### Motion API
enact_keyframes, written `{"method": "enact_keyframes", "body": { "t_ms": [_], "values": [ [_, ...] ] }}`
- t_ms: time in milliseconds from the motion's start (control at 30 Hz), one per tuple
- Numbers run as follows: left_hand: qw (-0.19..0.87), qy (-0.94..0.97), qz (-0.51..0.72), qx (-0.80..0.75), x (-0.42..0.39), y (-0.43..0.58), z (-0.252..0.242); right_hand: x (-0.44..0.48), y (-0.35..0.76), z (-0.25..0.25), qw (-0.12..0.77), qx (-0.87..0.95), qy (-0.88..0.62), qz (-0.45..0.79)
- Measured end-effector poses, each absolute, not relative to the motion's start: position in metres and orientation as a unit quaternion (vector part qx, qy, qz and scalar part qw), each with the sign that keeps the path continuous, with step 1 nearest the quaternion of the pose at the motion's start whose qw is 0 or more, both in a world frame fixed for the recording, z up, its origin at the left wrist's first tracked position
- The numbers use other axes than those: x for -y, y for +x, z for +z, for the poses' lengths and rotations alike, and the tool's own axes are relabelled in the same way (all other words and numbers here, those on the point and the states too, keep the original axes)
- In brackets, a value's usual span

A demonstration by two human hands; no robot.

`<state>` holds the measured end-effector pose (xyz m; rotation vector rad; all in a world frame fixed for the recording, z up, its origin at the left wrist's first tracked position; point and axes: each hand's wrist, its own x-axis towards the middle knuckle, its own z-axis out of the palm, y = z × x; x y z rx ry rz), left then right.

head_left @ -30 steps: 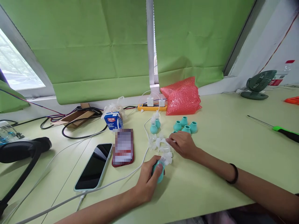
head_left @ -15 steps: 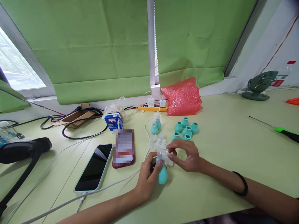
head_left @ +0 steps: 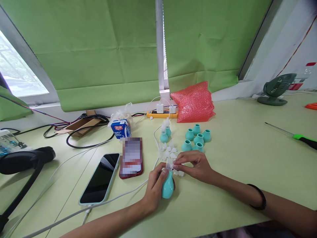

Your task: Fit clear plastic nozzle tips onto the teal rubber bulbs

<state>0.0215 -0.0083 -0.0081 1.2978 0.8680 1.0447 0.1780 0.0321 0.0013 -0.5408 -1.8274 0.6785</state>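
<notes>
A teal bulb [head_left: 167, 188] with a clear tube on its neck is held by my left hand [head_left: 155, 188], the bulb's round end pointing down toward me. At the clear part [head_left: 169, 163], the thumb and fingers of my right hand [head_left: 195, 167] are pinched together. Small translucent pieces [head_left: 168, 149] lie just beyond both hands, some partly hidden by my right hand. Several teal bulbs [head_left: 198, 138] stand with open necks to the right. Farther back, two teal bulbs [head_left: 163, 137] carry clear tops.
Two phones [head_left: 100, 178] [head_left: 131, 157], a white cable and a milk carton [head_left: 121, 129] lie left. Behind are a yellow power strip [head_left: 162, 114] and red bubble-wrap bag [head_left: 195, 102]. A screwdriver [head_left: 294, 135] and fan [head_left: 276, 89] are right; a black stand [head_left: 27, 158] is far left.
My right hand has moved left and its fingers have closed on the clear part. The bulb in my left hand has shifted slightly left and tilted.
</notes>
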Motion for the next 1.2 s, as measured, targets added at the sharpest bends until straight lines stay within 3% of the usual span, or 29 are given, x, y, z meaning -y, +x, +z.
{"method": "enact_keyframes", "body": {
  "t_ms": [167, 333, 1200],
  "values": [
    [0.605, 0.535, 0.463, -0.366, 0.008, 0.023, -0.009, -0.031, 0.179, 0.004, 0.553, 0.803, -0.185, 0.121],
    [0.600, 0.524, 0.477, -0.372, 0.006, 0.023, -0.012, -0.031, 0.176, -0.001, 0.571, 0.796, -0.171, 0.103],
    [0.543, 0.601, 0.497, -0.310, 0.011, 0.026, -0.020, -0.012, 0.167, 0.003, 0.573, 0.680, -0.261, 0.376]
  ]
}}
